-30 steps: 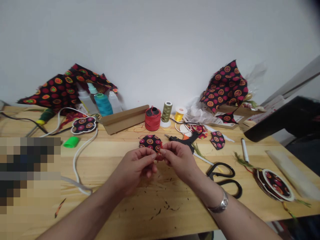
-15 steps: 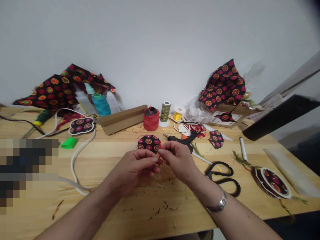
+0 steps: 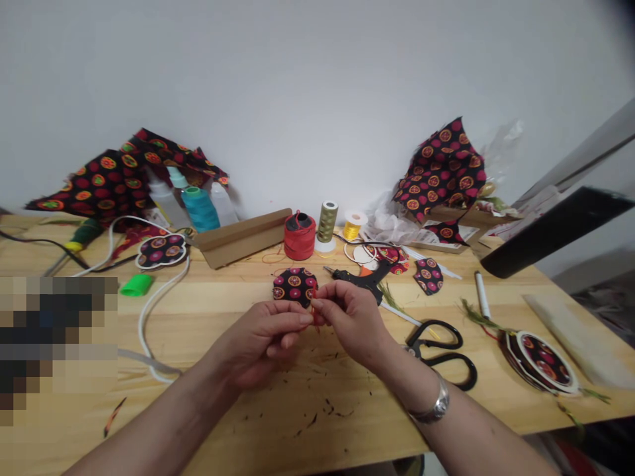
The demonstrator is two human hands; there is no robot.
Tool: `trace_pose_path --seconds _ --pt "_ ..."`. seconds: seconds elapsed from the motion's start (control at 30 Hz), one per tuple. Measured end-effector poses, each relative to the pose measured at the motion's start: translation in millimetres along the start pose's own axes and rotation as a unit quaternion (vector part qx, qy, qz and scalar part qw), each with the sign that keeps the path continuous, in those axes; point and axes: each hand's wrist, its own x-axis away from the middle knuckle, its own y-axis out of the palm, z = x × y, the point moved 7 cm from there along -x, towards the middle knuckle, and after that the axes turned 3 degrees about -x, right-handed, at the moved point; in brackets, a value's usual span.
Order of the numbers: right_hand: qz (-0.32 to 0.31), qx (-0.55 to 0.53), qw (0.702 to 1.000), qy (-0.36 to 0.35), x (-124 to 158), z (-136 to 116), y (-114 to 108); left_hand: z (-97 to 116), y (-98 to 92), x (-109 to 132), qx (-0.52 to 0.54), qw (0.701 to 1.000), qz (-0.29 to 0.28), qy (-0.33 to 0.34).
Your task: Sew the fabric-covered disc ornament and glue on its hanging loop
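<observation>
Both hands meet over the middle of the table. My left hand (image 3: 272,337) pinches a thin red cord (image 3: 314,309) between thumb and forefinger. Close against it, my right hand (image 3: 347,320) grips the same cord, its fingertips nearly touching the left ones. Just beyond the fingertips lies a dark patterned fabric piece (image 3: 294,285) with pink and orange round motifs. Its near edge is partly hidden by the hands. A spool of red cord (image 3: 299,237) stands behind it. Right of my right hand are a black glue gun (image 3: 364,281) and black-handled scissors (image 3: 444,354).
An olive thread cone (image 3: 327,221), a yellow spool (image 3: 353,225) and a cardboard strip (image 3: 243,238) sit along the back. At left are a fabric-covered flower shape (image 3: 162,252), a green cap (image 3: 136,285) and a white cable (image 3: 143,317). A round fabric-covered stack (image 3: 543,363) and white marker (image 3: 483,295) lie right.
The fingers have shifted slightly on the red cord, and my left hand's lower fingers have drawn back a little to the left. The fabric piece stays put.
</observation>
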Motion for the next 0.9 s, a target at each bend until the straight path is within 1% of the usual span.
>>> trace_pose_path --seconds 0.13,0.23,0.33,0.43,0.6,0.7,0.8,0.9 --pt "0.007 0.051 0.998 -0.026 0.4 -2.8 -1.0 -0.3 1.4 -0.4 -0.008 1.0 -0.012 0.005" --pt "0.021 0.082 0.995 -0.043 0.2 -4.5 -3.4 1.1 -2.1 -1.5 -0.042 0.999 0.014 0.029" --pt "0.021 0.084 0.995 -0.043 -0.7 -3.5 -4.2 6.6 -5.7 -1.3 -0.106 0.99 0.05 0.075" --pt "0.02 0.072 0.997 -0.034 -1.9 -1.8 -4.5 14.5 -6.6 1.1 -0.181 0.972 0.083 0.127" --pt "0.005 0.022 1.0 -0.005 -3.5 2.3 -2.1 24.6 -6.2 6.9 -0.28 0.931 0.133 0.193" --pt "-0.001 -0.004 1.0 0.008 -3.5 3.8 -1.1 28.9 -3.9 10.2 -0.316 0.907 0.143 0.239" --pt "-0.001 -0.014 1.0 0.018 -3.2 4.0 -0.8 29.7 -2.1 11.6 -0.353 0.887 0.145 0.261" --pt "-0.001 -0.013 1.0 0.014 -3.0 2.3 -0.8 31.1 -0.6 13.5 -0.379 0.865 0.146 0.294"
